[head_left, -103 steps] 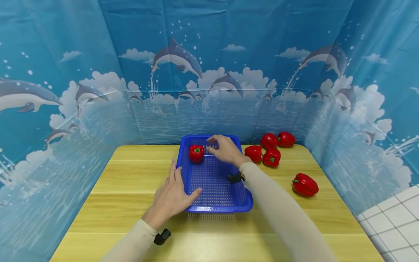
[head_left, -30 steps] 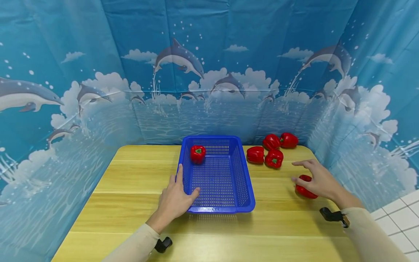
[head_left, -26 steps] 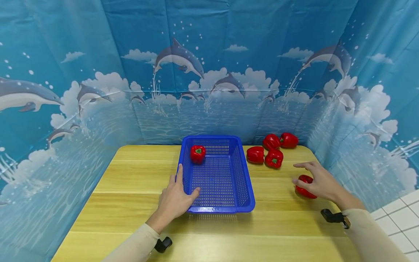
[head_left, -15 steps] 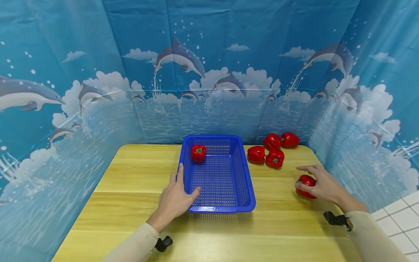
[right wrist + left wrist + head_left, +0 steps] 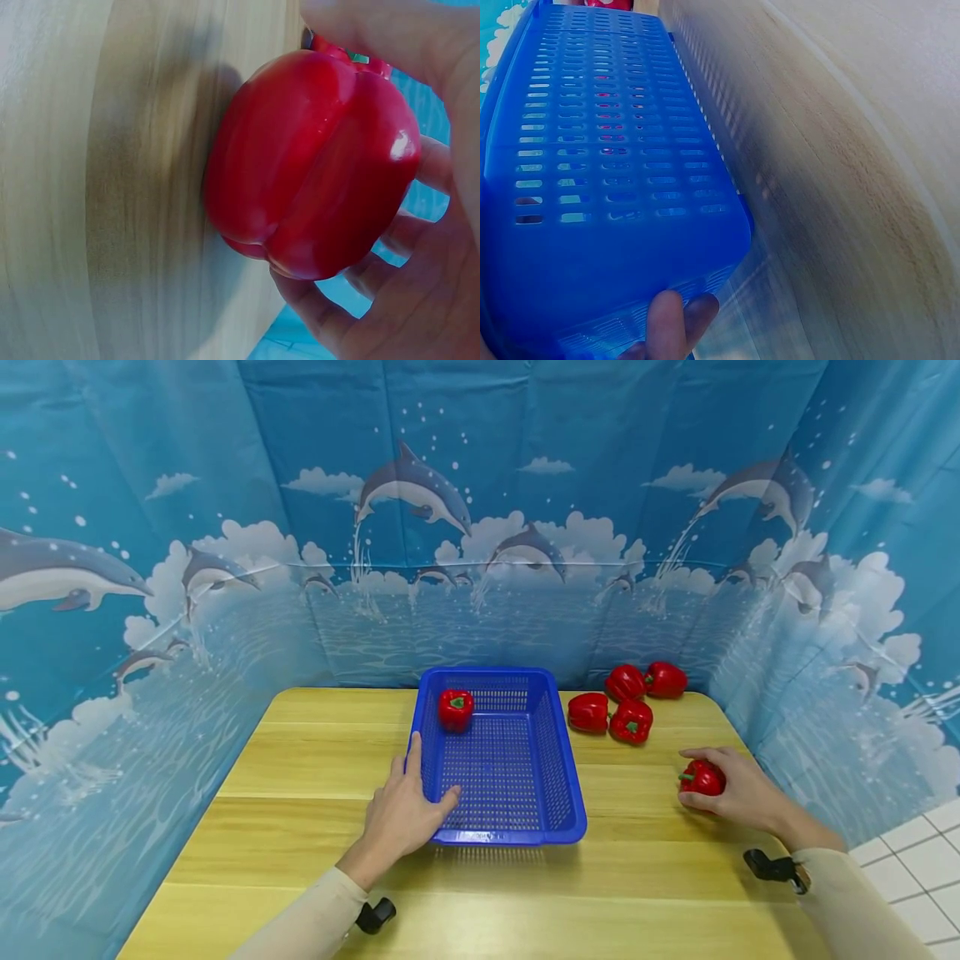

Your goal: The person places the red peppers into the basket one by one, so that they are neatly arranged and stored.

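A red bell pepper (image 5: 702, 778) with a green stem lies at the right of the table. My right hand (image 5: 742, 792) holds it, thumb on the near side and fingers round the far side. In the right wrist view the bell pepper (image 5: 311, 165) sits between thumb and curled fingers, close to the wood. My left hand (image 5: 401, 810) rests at the left rim of a blue plastic basket (image 5: 495, 838), index finger straight, thumb over the inside. Fingertips (image 5: 665, 322) touch the basket's outer wall in the left wrist view. One red bell pepper (image 5: 456, 710) stands inside the basket.
Several more red bell peppers (image 5: 631, 722) lie in a group right of the basket, near the back edge. The wooden table (image 5: 315, 760) is bounded by a dolphin-print curtain (image 5: 465, 610) behind and at both sides. White tiles (image 5: 911, 877) show at lower right.
My right hand has left the basket, reached over to the single bell pepper on the right and closed its fingers round it. The left hand has stayed at the basket's rim.
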The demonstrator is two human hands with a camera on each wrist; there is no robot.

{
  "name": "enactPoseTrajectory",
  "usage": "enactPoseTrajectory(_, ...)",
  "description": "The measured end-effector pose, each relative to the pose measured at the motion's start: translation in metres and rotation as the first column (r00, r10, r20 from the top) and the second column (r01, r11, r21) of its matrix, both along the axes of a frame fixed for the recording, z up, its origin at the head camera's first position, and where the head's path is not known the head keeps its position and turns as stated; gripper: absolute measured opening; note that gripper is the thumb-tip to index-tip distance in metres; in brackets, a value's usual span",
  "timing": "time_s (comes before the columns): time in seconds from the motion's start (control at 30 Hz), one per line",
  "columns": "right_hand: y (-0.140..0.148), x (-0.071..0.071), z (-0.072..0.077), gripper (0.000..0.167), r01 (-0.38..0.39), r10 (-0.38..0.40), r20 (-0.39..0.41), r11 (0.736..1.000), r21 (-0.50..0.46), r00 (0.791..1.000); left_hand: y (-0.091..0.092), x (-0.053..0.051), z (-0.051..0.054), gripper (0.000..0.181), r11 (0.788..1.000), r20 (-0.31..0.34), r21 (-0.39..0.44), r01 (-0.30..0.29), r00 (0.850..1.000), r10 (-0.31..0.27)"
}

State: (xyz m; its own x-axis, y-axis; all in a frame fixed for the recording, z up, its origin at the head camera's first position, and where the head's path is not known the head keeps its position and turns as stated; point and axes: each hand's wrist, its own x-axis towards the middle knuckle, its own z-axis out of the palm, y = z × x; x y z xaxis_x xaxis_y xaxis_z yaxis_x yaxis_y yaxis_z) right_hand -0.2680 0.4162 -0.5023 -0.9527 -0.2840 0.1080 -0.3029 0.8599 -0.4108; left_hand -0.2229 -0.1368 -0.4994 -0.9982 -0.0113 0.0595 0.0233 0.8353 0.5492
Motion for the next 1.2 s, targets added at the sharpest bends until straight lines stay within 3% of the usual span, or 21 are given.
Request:
enactPoseTrajectory(0.53, 0.002, 0.001, -0.008, 0.075, -0.011, 0.010, -0.055, 0.999, -0.033, 0.998, 0.001, -0.001, 0.001, 0.118, 1.000, -0.003, -0.005, 0.002, 1.000, -0.002)
enactPoseTrajectory(1.2, 0.003, -0.001, -0.018, 0.077, 0.018, -0.020, -0.052, 0.999, -0.047, 0.998, 0.001, -0.001, 0.000, 0.118, 1.000, -0.014, 0.003, 0.004, 1.000, -0.004)
